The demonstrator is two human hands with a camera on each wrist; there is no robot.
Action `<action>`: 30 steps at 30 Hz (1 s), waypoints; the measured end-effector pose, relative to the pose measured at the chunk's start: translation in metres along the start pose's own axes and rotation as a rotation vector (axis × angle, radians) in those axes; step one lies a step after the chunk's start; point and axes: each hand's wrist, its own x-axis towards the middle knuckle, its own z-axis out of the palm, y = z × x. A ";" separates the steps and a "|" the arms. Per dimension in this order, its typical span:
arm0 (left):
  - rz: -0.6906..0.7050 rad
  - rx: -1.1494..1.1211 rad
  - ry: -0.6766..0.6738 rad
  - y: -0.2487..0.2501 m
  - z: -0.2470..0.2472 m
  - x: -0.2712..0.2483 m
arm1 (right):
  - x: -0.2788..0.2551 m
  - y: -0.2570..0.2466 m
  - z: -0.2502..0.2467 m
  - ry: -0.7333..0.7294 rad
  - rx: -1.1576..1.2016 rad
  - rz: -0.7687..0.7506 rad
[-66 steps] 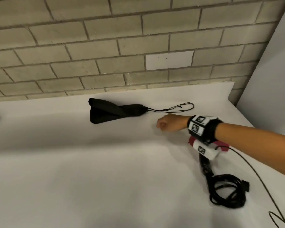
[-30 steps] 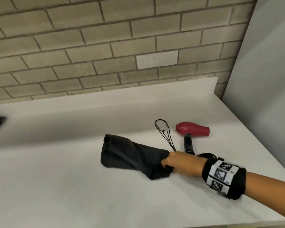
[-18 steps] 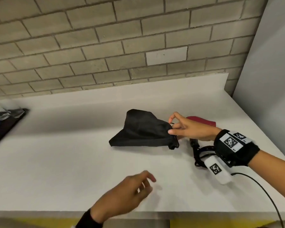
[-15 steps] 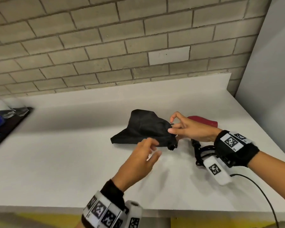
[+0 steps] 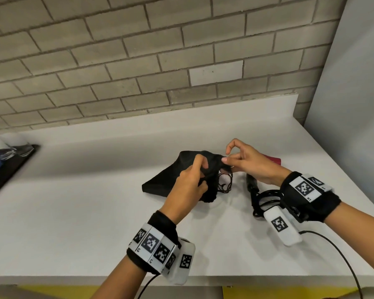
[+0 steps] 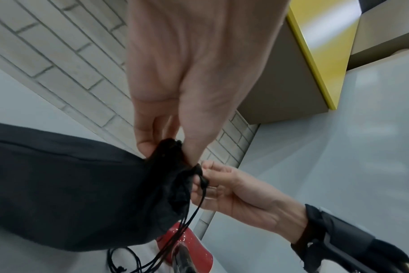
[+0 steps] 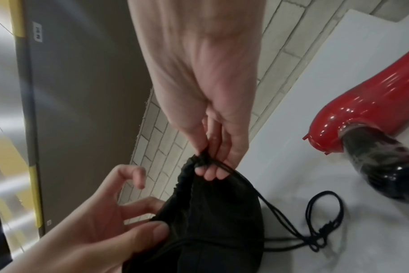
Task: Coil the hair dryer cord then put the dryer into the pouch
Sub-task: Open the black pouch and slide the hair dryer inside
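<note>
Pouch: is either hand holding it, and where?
Both. The left hand and right hand pinch the black pouch at its gathered drawstring mouth.

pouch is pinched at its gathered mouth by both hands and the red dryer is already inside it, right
Not quite. Both hands, left hand and right hand, do pinch the pouch at its gathered mouth, but the red dryer is not inside it. The right wrist view shows it lying on the counter beside the pouch.
</note>
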 end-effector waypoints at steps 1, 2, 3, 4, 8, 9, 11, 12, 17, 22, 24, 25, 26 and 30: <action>0.028 0.028 -0.014 -0.001 -0.002 -0.001 | 0.000 0.001 -0.002 0.015 0.016 -0.007; 0.055 0.059 -0.022 -0.004 -0.004 -0.002 | 0.001 0.002 -0.003 0.037 0.018 -0.011; 0.073 0.081 -0.024 -0.007 -0.006 -0.003 | 0.002 0.004 -0.005 0.064 0.026 -0.009; 0.082 0.093 -0.011 -0.010 -0.008 -0.003 | 0.003 0.006 -0.008 0.100 0.031 0.003; 0.024 0.109 0.063 -0.017 -0.014 -0.001 | 0.009 0.012 -0.012 0.243 -0.164 0.074; 0.013 0.112 0.068 -0.017 -0.015 0.000 | 0.007 0.010 -0.008 0.312 -0.308 0.034; 0.006 0.105 0.051 -0.016 -0.019 0.002 | -0.006 -0.002 0.012 0.451 -0.457 -0.222; 0.012 0.096 0.037 -0.014 -0.020 0.003 | -0.013 -0.009 0.026 0.443 -0.483 -0.393; 0.055 0.039 0.054 -0.005 -0.024 0.006 | -0.010 0.011 0.069 0.111 -0.709 -0.377; -0.031 0.126 0.246 -0.018 -0.029 0.013 | -0.008 0.033 0.067 0.067 -0.724 -0.025; -0.054 0.204 0.336 -0.026 -0.027 0.018 | -0.010 0.036 0.071 0.061 -0.721 0.024; -0.053 0.228 0.366 -0.029 -0.026 0.021 | -0.010 0.038 0.074 0.057 -0.727 0.038; -0.044 0.231 0.373 -0.031 -0.025 0.024 | -0.010 0.040 0.076 0.054 -0.723 0.053; 0.096 0.191 0.155 -0.034 -0.027 0.035 | -0.008 0.045 0.071 0.028 -0.684 0.109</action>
